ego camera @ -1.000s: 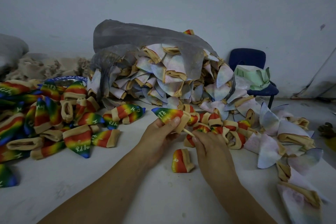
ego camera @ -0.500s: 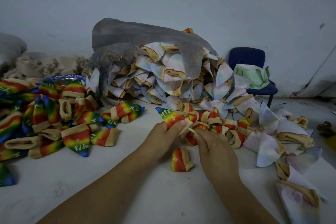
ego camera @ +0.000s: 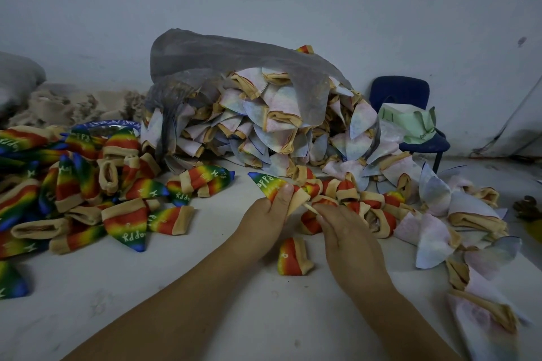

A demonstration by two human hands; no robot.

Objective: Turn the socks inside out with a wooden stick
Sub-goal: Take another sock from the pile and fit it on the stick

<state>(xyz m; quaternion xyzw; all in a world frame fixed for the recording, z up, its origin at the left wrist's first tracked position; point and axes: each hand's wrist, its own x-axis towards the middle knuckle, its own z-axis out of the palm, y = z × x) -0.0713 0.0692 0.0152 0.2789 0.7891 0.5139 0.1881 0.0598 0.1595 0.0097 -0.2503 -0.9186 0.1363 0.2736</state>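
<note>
Rainbow sock (ego camera: 271, 188) is pinched by the left hand (ego camera: 265, 218); right hand (ego camera: 346, 231) fingers grip the wooden stick (ego camera: 310, 208).

Left hand (ego camera: 265, 218) was bare, seen from back. Thumbnail (ego camera: 286, 188) was short, rounded, with faint sheen. Right hand (ego camera: 343, 228) was bare too: back and knuckles showed, fingers (ego camera: 331, 214) slim. Left forearm (ego camera: 176, 302) and right forearm (ego camera: 387, 316) were bare down to frame's bottom edge. Clothing lay out of view. Light was dim; right hand's nails could not be made out.
</note>
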